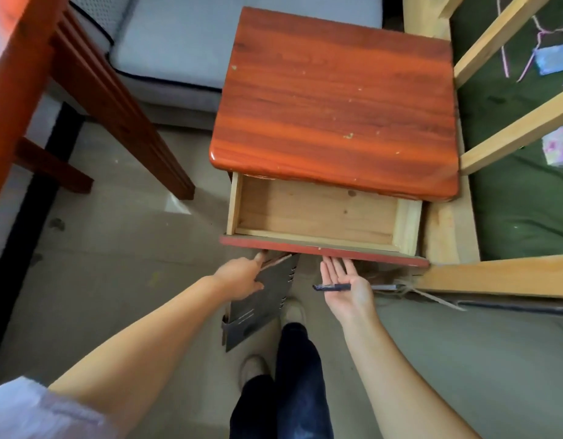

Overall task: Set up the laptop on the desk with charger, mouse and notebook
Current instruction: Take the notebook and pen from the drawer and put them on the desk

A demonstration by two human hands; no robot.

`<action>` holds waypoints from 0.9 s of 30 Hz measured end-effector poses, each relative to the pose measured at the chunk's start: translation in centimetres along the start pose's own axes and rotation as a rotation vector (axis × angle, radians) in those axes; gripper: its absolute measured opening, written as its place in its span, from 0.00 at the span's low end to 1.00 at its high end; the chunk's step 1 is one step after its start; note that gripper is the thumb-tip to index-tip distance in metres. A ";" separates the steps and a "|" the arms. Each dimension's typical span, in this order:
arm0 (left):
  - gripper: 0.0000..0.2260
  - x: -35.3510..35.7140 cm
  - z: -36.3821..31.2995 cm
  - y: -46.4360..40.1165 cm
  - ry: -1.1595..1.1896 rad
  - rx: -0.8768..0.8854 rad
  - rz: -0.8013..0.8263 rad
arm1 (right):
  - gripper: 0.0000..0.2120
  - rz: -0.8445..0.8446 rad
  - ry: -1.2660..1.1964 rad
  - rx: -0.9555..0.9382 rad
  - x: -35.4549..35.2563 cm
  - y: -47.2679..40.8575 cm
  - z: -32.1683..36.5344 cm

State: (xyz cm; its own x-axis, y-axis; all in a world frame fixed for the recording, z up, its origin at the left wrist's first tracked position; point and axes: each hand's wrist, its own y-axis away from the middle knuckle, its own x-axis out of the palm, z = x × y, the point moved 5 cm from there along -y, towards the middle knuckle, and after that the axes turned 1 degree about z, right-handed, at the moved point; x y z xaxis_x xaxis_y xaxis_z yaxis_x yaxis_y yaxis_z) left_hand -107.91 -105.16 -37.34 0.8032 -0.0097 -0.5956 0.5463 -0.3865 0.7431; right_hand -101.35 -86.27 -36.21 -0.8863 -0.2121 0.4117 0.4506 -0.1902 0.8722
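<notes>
Nearest, the left hand (242, 277) grips a dark spiral notebook (259, 301), fingers closed over its upper edge, the book hanging tilted just below the drawer front (321, 248). The right hand (346, 288) is palm up, its fingers spread loosely, with a pen (332, 287) lying across the palm, pinned, it seems, by the thumb. The fingertips sit right under the drawer front.

The drawer (318, 213) stands pulled out and shows only bare wood, so the step in hand looks like collecting the notebook and pen. To do it well: firm up the hold on the pen before moving, push the drawer shut with the back of the right hand, and keep the notebook flat so its pages do not splay.

Above it, the small red wooden table (334, 99) is bare. No laptop, charger or mouse is in view. Beyond are a grey cushion (178, 42), a red chair frame (93, 90) to the left, and a pale wooden bed frame (508, 128) over green bedding to the right. The floor (121, 248) is pale and smooth.
</notes>
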 end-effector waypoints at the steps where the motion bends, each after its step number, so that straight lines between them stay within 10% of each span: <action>1: 0.34 -0.6 0.1 0.1 -0.028 0.010 0.007 | 0.32 0.013 -0.012 -0.007 0.1 0.2 -0.1; 19: 0.40 -12.7 0.4 -4.4 -0.101 0.103 -0.091 | 0.33 0.107 -0.099 -0.022 12.3 -2.2 4.0; 27: 0.21 -12.8 1.7 -0.2 0.147 0.082 -0.094 | 0.29 0.039 0.111 0.056 9.2 0.3 3.8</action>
State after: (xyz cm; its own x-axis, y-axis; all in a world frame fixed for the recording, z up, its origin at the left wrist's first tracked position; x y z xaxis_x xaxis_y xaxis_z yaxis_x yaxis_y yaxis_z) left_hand -118.68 -106.55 -30.38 0.7788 0.1625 -0.6058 0.6043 -0.4532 0.6553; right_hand -109.77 -84.59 -31.17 -0.8498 -0.3232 0.4164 0.4748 -0.1264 0.8710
